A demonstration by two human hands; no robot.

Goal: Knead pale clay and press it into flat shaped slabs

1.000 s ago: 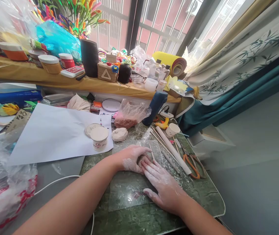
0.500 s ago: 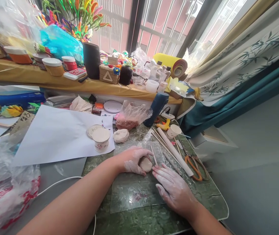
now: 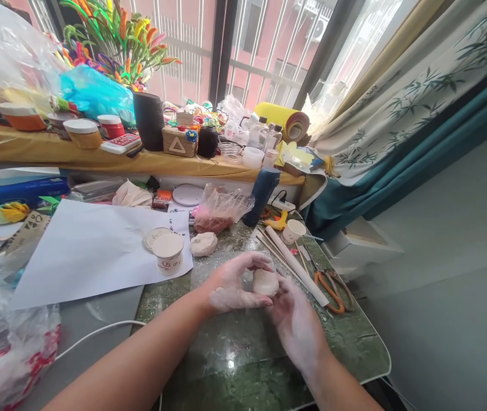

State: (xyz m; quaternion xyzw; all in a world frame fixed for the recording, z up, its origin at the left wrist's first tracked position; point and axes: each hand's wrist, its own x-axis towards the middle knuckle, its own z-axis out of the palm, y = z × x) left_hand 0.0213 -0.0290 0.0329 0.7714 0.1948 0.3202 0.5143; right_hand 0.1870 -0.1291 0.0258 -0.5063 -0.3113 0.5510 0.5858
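Above the clear sheet [image 3: 228,342] on the green table [image 3: 357,351], a small pale lump [image 3: 266,283] sits between the two hands. The left hand [image 3: 235,285] is clamped on it, thumb along the near side and fingers curving over the far side, a grip that seems meant to steady the soft piece without squashing it. The right hand [image 3: 297,322] meets its right edge with bent fingers, perhaps as a stop from that side; whether they grip or merely touch, I cannot tell, as they are blurred and partly hidden. White powder coats both hands, likely against sticking, and the smooth sheet probably guards the table. A bigger pale lump [image 3: 203,244] lies just past the left hand, handy for a pinch more. To the right, a white roller [image 3: 297,265], thin sticks [image 3: 281,257] and orange-handled scissors [image 3: 331,292] lie near the right hand, probably to be within reach while leaving the sheet's middle free.
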